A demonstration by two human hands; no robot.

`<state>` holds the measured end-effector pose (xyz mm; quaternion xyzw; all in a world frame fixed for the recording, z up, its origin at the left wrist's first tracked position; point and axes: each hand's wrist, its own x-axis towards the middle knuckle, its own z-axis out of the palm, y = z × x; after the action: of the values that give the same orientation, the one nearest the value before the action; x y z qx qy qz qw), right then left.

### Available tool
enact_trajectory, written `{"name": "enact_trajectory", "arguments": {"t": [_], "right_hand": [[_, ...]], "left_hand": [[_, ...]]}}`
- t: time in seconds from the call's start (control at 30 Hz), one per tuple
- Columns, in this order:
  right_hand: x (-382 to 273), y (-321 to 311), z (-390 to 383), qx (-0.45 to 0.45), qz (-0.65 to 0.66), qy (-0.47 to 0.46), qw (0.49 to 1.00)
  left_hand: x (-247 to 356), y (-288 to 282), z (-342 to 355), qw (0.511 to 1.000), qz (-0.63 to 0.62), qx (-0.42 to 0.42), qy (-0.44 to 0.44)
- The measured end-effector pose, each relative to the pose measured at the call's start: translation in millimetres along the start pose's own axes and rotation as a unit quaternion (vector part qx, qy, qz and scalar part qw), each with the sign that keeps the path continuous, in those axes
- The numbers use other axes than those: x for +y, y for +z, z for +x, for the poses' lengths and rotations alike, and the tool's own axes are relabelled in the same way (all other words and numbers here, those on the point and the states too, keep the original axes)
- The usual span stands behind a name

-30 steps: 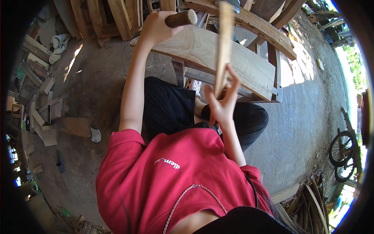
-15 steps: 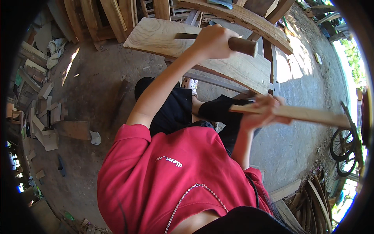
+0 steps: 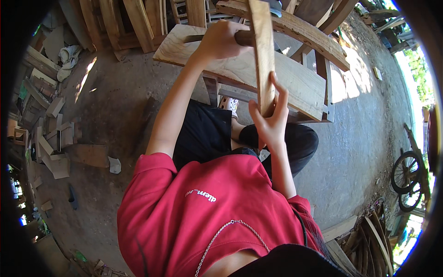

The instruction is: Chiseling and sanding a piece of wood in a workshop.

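Observation:
My left hand (image 3: 224,42) is closed on a chisel's round wooden handle (image 3: 244,38). Its dark blade (image 3: 194,38) lies level over a pale grained plank (image 3: 300,87), which rests on a wooden frame (image 3: 328,106) in front of me. My right hand (image 3: 270,117) grips the lower end of a flat wooden batten (image 3: 263,51), raised lengthwise away from me across the plank. The batten passes the end of the chisel handle and hides part of it; I cannot tell whether they touch. My bent legs in black trousers (image 3: 203,124) are below the plank.
A curved rough beam (image 3: 314,37) lies beyond the plank, with a blue object (image 3: 276,10) on it. Wooden frames (image 3: 136,25) stand behind. Scrap wood (image 3: 57,157) litters the left floor, more strips (image 3: 369,240) lie at lower right, and a bicycle wheel (image 3: 406,171) is at the right.
The batten swung from upright down to the right and is now raised again across the plank. My left hand and chisel moved right, then slightly back left and up.

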<state>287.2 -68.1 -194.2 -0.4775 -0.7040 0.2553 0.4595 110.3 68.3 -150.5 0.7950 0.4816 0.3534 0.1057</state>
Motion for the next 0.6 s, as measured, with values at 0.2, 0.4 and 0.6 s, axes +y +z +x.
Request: {"name": "enact_trajectory", "arguments": {"t": [0.2, 0.4, 0.6], "right_hand": [[-26.9, -2.2, -0.3, 0.232, 0.204, -0.003, 0.951], [-23.2, 6.7, 1.7, -0.030, 0.081, 0.099, 0.991], [-26.5, 13.4, 2.9, 0.166, 0.293, 0.065, 0.939]], "left_hand": [[-21.4, -6.6, -1.6, 0.997, -0.006, 0.018, 0.070], [-41.1, -14.1, -4.4, 0.992, 0.028, 0.049, 0.111], [-51.2, -17.5, -7.1, 0.995, 0.051, 0.036, 0.078]]}}
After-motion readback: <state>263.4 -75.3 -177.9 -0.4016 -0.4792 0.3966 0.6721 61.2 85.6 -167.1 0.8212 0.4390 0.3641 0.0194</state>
